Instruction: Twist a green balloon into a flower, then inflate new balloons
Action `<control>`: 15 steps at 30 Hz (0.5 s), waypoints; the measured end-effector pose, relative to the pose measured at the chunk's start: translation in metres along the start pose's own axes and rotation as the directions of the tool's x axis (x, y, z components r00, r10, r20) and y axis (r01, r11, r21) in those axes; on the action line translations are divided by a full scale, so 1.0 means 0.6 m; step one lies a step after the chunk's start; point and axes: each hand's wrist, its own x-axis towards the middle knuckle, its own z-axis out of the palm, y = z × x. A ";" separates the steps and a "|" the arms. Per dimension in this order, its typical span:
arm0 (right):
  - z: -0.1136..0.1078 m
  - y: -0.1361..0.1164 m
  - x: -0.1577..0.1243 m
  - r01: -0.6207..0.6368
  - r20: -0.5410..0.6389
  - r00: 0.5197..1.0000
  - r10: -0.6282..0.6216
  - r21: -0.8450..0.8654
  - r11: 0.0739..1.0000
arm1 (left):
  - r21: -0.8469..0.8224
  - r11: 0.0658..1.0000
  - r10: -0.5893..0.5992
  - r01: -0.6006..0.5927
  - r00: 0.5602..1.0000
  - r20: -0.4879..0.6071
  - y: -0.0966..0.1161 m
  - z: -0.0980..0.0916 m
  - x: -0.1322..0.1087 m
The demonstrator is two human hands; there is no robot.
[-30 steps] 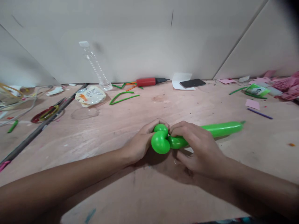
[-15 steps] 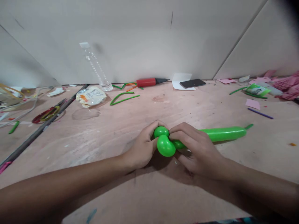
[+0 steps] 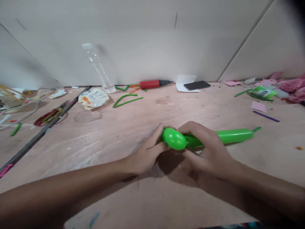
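A long green modelling balloon (image 3: 228, 136) lies across the pinkish wooden table (image 3: 133, 127), its tail pointing right. At its left end are small twisted bubbles (image 3: 175, 140). My left hand (image 3: 147, 151) grips those bubbles from the left with curled fingers. My right hand (image 3: 209, 149) is wrapped over the balloon just right of the bubbles, thumb below. Both hands rest close together at the table's middle.
At the back wall stand a clear plastic bottle (image 3: 100, 70), a red hand pump (image 3: 152, 84), a black phone (image 3: 196, 85) on white paper, and loose uninflated green balloons (image 3: 126, 100). A crumpled wrapper (image 3: 93, 98) and scissors (image 3: 49, 116) lie left. Pink paper scraps (image 3: 293, 89) lie far right.
The front bubble has swung up and to the right between my hands, and the balloon's long part has shifted slightly right. Both hands keep their grip.
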 end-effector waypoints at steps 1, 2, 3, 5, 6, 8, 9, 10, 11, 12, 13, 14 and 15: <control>-0.002 -0.001 0.001 -0.022 -0.001 1.000 0.022 -0.003 1.000 | -0.015 1.000 0.003 -0.002 1.000 0.018 0.000 -0.002 0.000; -0.003 0.000 0.001 -0.034 0.000 0.999 0.034 -0.009 0.999 | -0.013 1.000 0.018 -0.018 0.999 0.030 0.000 -0.003 0.000; -0.004 0.000 0.002 -0.034 -0.001 0.999 0.034 -0.023 0.999 | 0.007 0.999 0.046 -0.046 0.999 0.028 0.001 -0.005 0.000; -0.005 0.004 0.003 -0.019 -0.006 1.000 0.018 -0.083 0.996 | 0.099 0.988 0.124 -0.121 0.992 -0.024 0.002 -0.009 0.000; -0.005 0.006 0.003 -0.010 -0.005 1.000 0.010 -0.121 0.993 | 0.162 0.974 0.173 -0.160 0.982 -0.072 0.002 -0.010 0.000; -0.004 0.010 0.004 0.001 -0.004 1.000 -0.002 -0.193 0.981 | 0.286 0.937 0.261 -0.202 0.948 -0.184 0.004 -0.010 0.000; -0.004 0.011 0.004 0.005 -0.005 1.000 -0.007 -0.222 0.975 | 0.334 0.923 0.276 -0.193 0.935 -0.223 0.005 -0.009 0.001; -0.003 0.012 0.004 0.010 -0.006 1.000 -0.012 -0.246 0.969 | 0.366 0.916 0.266 -0.164 0.931 -0.249 0.005 -0.007 0.002; -0.002 0.012 0.004 0.016 -0.007 1.000 -0.018 -0.266 0.964 | 0.382 0.916 0.234 -0.123 0.937 -0.259 0.006 -0.006 0.002; -0.002 0.012 0.004 0.020 -0.009 1.000 -0.023 -0.283 0.959 | 0.382 0.920 0.189 -0.080 0.948 -0.256 0.006 -0.004 0.004; -0.001 0.012 0.004 0.020 -0.009 1.000 -0.023 -0.294 0.956 | 0.372 0.927 0.148 -0.048 0.958 -0.246 0.006 -0.003 0.005; 0.000 0.012 0.004 0.015 -0.010 1.000 -0.019 -0.299 0.954 | 0.356 0.934 0.118 -0.026 0.964 -0.237 0.006 -0.002 0.005; 0.000 0.012 0.004 0.006 -0.012 1.000 -0.010 -0.298 0.955 | 0.340 0.940 0.103 -0.019 0.967 -0.232 0.006 -0.001 0.006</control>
